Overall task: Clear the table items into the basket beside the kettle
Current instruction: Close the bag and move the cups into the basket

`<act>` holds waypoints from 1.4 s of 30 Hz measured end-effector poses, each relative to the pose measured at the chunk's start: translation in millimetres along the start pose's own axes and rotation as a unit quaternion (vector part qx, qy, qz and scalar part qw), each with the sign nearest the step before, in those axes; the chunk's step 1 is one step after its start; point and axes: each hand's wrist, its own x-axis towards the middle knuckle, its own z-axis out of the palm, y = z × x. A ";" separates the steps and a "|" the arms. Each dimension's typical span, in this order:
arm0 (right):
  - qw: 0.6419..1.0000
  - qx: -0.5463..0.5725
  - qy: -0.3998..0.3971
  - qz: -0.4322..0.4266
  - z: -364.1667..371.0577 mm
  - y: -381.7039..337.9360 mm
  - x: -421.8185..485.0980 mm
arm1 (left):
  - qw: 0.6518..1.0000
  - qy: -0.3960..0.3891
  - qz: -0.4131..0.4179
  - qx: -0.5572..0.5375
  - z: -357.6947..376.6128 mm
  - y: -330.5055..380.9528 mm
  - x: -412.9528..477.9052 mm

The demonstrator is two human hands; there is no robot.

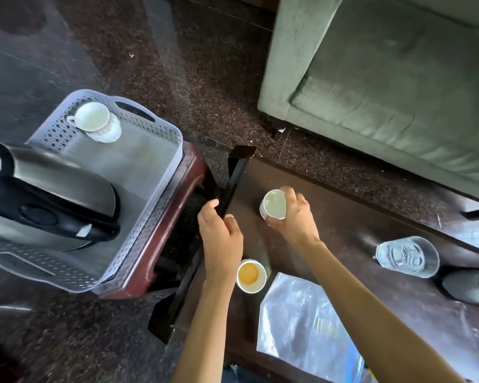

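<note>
Cup (pixel 274 205) gripped in our right hand (pixel 293 217), left hand (pixel 220 236) holding bench (pixel 343 230) edge; we lift level, lower upright into basket (pixel 174 134).

Soft, even daylight fills the scene. It is sharpest where the right hand (pixel 293 217) grips the white cup (pixel 274 203), which casts only a faint shadow on the dark table (pixel 343 217). Below the grip, the plastic sheet (pixel 302 327) shows strong white glare. Far left of the grip the kettle (pixel 53 189) is blurred and stretched by the wide lens, and the sofa (pixel 385 92) edges bend
</note>
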 end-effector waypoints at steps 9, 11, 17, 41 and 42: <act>0.977 0.069 0.121 -0.159 -47.7 -129.7 20.4 | 0.991 0.122 0.018 -0.058 -57.8 27.7 48.2; 0.970 0.089 0.102 -0.202 -53.4 -165.2 29.4 | 0.986 0.147 0.009 -0.074 -72.4 31.8 59.8; 0.957 0.047 0.004 -0.286 -31.9 -247.9 61.0 | 0.973 0.205 -0.026 -0.102 -101.9 31.3 87.2; 0.946 -0.036 0.015 -0.321 28.1 -243.5 74.8 | 0.980 0.172 -0.056 -0.082 -99.5 1.8 79.8; 0.949 -0.014 0.023 -0.313 24.9 -228.6 66.0 | 0.981 0.168 -0.054 -0.080 -96.1 4.0 74.1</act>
